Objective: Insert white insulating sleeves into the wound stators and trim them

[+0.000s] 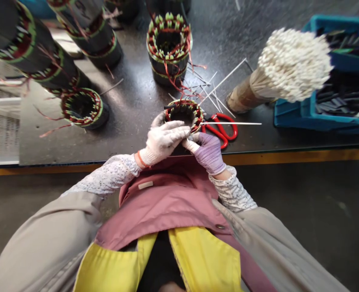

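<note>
A motor stator with red windings and pale green slot liners stands near the table's front edge. My left hand, in a white glove, steadies it from the left, its fingers laid along the near rim. My right hand, in a purple glove with white-covered fingertips, is pinched closed at the rim's near right side. Whatever lies between those fingertips is too small to make out. A thin white rod juts rightward from the stator. Red-handled scissors lie just beyond my right hand.
Behind stands another wound stator with loose red leads. Loose white rods lie scattered beside it. A tall bundle of white rods stands right, before blue bins. Stacked stators occupy the left, near a white crate.
</note>
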Available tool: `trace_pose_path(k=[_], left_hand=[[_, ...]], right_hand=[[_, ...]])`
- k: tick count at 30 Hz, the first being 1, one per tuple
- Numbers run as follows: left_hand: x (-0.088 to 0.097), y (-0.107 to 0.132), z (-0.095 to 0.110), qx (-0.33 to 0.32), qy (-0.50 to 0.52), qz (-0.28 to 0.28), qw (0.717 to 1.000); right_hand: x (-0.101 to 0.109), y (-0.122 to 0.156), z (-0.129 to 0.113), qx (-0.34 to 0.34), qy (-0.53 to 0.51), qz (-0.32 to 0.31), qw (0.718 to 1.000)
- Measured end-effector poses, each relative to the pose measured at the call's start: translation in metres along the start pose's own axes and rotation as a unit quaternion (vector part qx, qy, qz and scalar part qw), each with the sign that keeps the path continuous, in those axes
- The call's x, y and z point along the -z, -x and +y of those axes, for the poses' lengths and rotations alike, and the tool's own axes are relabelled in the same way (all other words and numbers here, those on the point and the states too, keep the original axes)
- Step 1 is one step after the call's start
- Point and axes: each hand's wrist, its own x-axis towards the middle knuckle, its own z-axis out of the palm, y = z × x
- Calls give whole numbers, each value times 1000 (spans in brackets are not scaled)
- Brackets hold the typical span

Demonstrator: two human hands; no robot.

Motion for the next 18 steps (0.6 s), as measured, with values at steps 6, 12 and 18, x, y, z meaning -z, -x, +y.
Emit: trace_pose_path(k=[6,12,18], left_hand=[[-1,1,0,8,13,13,1000],[0,-1,0,-35,13,39,999],[4,-2,-1,13,18,-34,999]], right_hand=[[2,8,-6,19,9,0,1000],[1,-2,0,-7,22,-35,999],[2,-3,5,186,404,58,894]])
